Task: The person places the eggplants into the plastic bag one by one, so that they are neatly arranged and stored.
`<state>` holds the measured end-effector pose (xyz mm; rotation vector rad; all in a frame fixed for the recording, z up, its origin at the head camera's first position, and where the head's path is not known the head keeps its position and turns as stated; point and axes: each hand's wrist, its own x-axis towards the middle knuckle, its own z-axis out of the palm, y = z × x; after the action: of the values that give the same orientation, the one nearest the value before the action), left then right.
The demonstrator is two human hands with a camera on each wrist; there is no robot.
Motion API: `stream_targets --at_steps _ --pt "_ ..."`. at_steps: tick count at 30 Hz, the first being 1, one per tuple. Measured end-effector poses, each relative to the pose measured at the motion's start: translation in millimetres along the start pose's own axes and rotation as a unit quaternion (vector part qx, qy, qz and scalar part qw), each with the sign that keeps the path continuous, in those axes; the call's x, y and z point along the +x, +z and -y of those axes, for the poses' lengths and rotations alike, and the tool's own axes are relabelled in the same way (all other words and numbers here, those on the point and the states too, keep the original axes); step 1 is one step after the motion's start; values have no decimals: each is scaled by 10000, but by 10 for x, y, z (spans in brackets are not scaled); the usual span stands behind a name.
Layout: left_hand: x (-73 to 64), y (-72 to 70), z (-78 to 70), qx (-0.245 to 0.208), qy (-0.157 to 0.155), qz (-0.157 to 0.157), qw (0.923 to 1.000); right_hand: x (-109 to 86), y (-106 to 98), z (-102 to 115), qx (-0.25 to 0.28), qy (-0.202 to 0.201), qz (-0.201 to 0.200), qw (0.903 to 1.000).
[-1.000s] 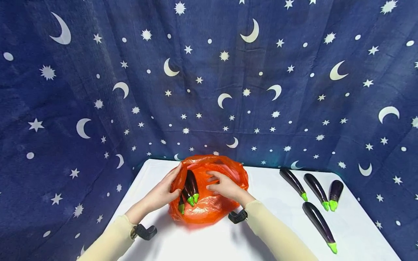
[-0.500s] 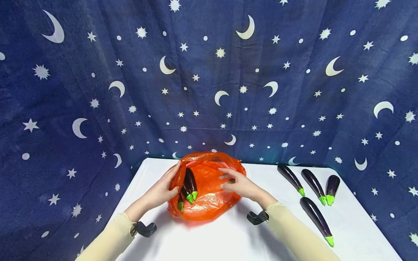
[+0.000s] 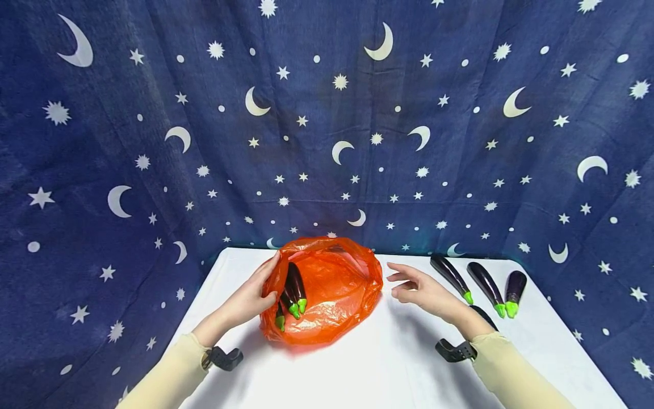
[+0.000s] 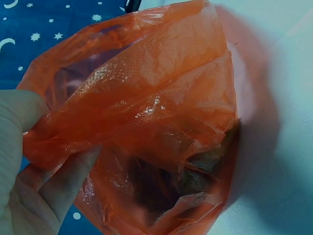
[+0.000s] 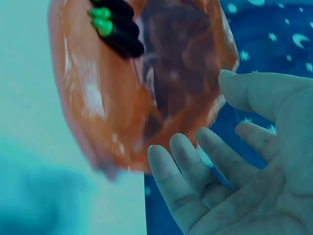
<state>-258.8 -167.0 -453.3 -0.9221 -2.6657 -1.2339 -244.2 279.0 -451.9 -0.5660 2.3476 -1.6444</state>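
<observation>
Eggplants [image 3: 485, 285]: three in one orange bag [image 3: 337, 281], four on one table [image 3: 352, 378].

no readable text, labels, brands or numbers, none on orange bag [image 3: 334, 295] at 6 o'clock in head view, none on loose eggplants [image 3: 484, 282] at 4 o'clock, only printed moons [image 3: 386, 48], stars [image 3: 41, 197], sunbursts [image 3: 340, 82] on blue backdrop [image 3: 311, 153] at 12 o'clock
</observation>
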Motion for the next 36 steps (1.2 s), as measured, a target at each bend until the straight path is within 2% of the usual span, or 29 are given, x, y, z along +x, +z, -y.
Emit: stream_targets --at_steps 10,16,24,36 --pt "12 -12 0 -109 -68 51 9999 -436 -452 -122 -278 166 -475 9983" --pt "9 -14 1 -104 -103 72 9999 -653 -644 -149 -425 409 -607 9964" --pt "17 -8 34 -135 -160 128 9997 -850 -832 -213 -465 624 -771 9940" --pt "17 -23 28 -228 -299 201 9991 -1143 -1184 -447 -1140 1405 -795 9803"
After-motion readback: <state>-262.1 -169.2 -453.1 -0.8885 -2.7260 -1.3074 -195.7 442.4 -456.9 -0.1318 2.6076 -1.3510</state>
